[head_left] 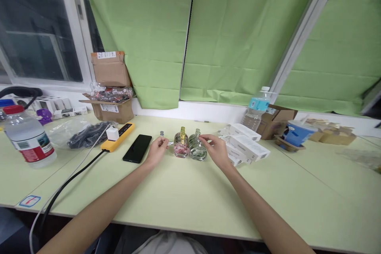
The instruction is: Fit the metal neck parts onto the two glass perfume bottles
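Note:
Two small round glass perfume bottles stand side by side on the pale green table: a pink one (181, 147) with a gold sprayer and a greenish clear one (197, 149). My left hand (156, 150) is just left of the pink bottle, its fingers pinched on a small silver cap (162, 133). My right hand (216, 149) is at the greenish bottle, fingertips pinching its sprayer top.
A black phone (137, 148) and a yellow power strip (118, 137) lie left of the bottles. White cartons (247, 143) lie right of them. Water bottles (27, 137), an open cardboard box (111, 99) and a blue cup (297, 133) stand around the table (184, 198).

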`<action>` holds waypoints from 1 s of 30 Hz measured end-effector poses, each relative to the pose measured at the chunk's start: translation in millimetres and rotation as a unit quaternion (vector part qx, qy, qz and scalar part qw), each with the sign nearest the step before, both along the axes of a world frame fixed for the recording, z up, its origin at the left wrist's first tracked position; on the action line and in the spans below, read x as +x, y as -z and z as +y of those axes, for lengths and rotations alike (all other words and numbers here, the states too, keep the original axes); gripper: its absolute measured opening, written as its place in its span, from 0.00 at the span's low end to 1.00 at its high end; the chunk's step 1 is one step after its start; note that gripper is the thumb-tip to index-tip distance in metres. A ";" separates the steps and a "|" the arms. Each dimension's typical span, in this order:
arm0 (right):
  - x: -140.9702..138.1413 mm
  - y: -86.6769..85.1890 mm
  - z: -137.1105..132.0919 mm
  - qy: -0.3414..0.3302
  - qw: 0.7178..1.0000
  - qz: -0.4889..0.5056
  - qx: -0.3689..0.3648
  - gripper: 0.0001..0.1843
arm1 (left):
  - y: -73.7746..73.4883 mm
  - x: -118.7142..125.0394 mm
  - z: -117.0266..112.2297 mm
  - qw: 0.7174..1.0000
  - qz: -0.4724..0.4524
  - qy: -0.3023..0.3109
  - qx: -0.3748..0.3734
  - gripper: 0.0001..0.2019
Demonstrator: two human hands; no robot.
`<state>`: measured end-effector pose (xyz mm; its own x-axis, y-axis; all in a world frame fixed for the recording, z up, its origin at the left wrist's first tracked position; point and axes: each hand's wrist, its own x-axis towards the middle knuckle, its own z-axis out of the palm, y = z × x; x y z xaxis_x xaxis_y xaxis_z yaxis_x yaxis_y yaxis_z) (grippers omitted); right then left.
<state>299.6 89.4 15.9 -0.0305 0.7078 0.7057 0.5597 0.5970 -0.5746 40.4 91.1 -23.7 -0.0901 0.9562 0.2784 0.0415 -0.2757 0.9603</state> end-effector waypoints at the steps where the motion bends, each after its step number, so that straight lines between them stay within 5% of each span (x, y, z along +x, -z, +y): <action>1: 0.5 0.6 0.3 0.000 1.000 -0.002 -0.001 0.12 | -0.1 -0.1 -0.2 1.000 0.001 0.000 0.000 0.15; 30: 9.1 4.4 10.3 -0.031 0.996 -0.080 0.030 0.14 | -4.9 1.2 -4.4 1.000 0.007 -0.003 -0.004 0.15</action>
<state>308.7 99.7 11.5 -0.1880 0.6585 0.7287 0.6030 0.6630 -0.4436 41.6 86.7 -18.8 -0.0921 0.9580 0.2715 0.0569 -0.2672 0.9620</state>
